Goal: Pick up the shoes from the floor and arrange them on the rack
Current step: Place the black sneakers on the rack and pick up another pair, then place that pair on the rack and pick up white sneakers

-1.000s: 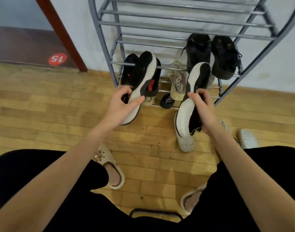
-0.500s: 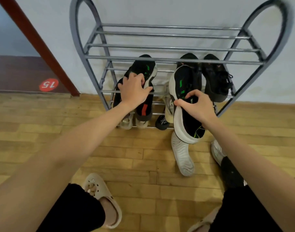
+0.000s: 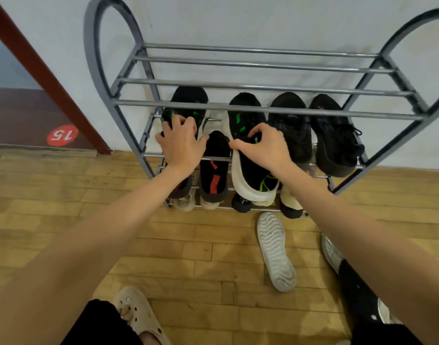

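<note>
Black sneaker w/ green marks and white sole (image 3: 248, 170) lies on the middle shelf of the grey metal shoe rack (image 3: 238, 108), heel toward the camera; right hand (image 3: 267, 145) pinches its side, thumb on the white edge, fingers curled into the opening; its mate (image 3: 188, 103) sits to the left on the same shelf, left hand (image 3: 182, 143) on top w/ fingers curled over it; black-and-red shoe (image 3: 214, 168) on the shelf below, btwn the hands; two black lace-ups (image 3: 313, 130) at right; white-soled shoe (image 3: 275, 250) on the wood floor (image 3: 64, 195), sole up.
</note>
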